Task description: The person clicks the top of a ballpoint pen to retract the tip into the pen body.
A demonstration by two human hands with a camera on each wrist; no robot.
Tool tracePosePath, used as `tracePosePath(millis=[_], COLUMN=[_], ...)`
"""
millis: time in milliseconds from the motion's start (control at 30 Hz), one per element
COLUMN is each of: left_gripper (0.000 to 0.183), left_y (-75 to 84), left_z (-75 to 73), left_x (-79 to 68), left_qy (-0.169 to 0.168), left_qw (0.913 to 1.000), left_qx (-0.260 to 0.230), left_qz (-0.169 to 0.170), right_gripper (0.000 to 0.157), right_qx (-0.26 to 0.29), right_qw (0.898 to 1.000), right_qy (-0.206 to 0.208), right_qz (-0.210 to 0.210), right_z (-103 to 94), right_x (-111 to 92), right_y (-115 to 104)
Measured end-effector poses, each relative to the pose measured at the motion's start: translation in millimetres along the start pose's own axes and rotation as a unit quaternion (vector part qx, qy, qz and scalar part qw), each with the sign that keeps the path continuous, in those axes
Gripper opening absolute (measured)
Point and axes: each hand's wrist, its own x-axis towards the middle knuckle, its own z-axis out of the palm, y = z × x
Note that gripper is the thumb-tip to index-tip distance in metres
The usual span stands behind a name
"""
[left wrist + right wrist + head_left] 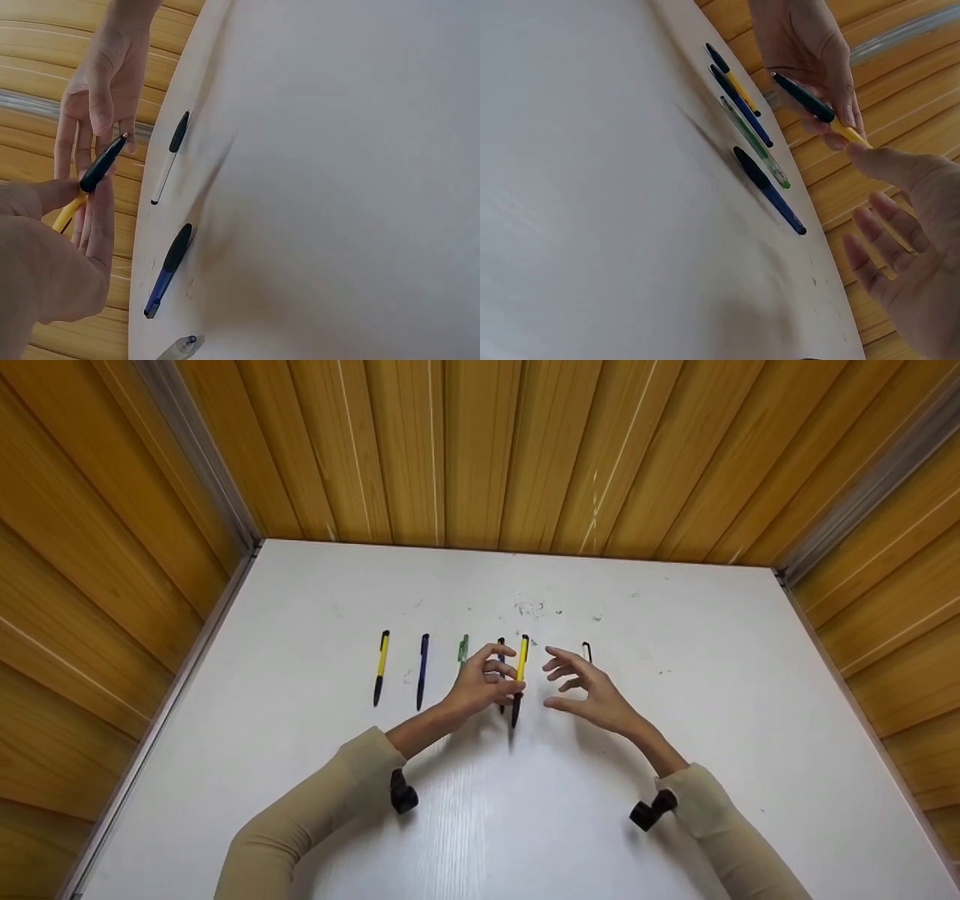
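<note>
Sleeves point(330, 787) nearest; left hand point(476, 690) pinches yellow pen point(523, 660) above table point(487, 577), inside far edge, right hand point(596, 697) loose-fingered: handling step, I judge, next needing steadiness.

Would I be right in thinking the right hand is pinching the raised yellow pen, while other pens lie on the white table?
Not quite: the head view shows the left hand pinching the raised yellow pen, while other pens lie on the white table.

This looks like a work booth. Wood-grain panels point(480, 450) and metal posts point(201, 450) line three sides of a white tabletop point(540, 817).
</note>
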Motion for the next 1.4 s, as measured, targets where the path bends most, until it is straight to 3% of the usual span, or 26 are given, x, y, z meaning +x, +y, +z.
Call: tracePosePath(millis=[433, 600, 1067, 1400], left_gripper=[0.063, 0.061, 0.059, 0.052], left_y=[0.9, -1.0, -1.2, 0.1], left_z=[1.2, 0.0, -3.2, -3.2], left_x=[-3.3, -5.8, -8.6, -9.6], left_qy=[-0.009, 0.004, 0.030, 0.032], left_qw=[1.0000, 0.9999, 0.9984, 0.9958], left_qx=[-0.002, 0.000, 0.040, 0.067], left_qz=[0.000, -0.010, 0.026, 0.054], right_gripper=[0.097, 0.101, 0.107, 0.095], right_qx=[-0.012, -0.030, -0.057, -0.045], right_qw=[0.999, 0.998, 0.997, 0.997], right_qy=[-0.015, -0.032, -0.016, -0.022], right_qz=[-0.026, -0.040, -0.056, -0.061], right_z=[15.6, 20.4, 34.2, 32.6], right_x=[16.3, 20.2, 24.5, 19.5], right_y=[-0.2, -0.9, -3.6, -39.1])
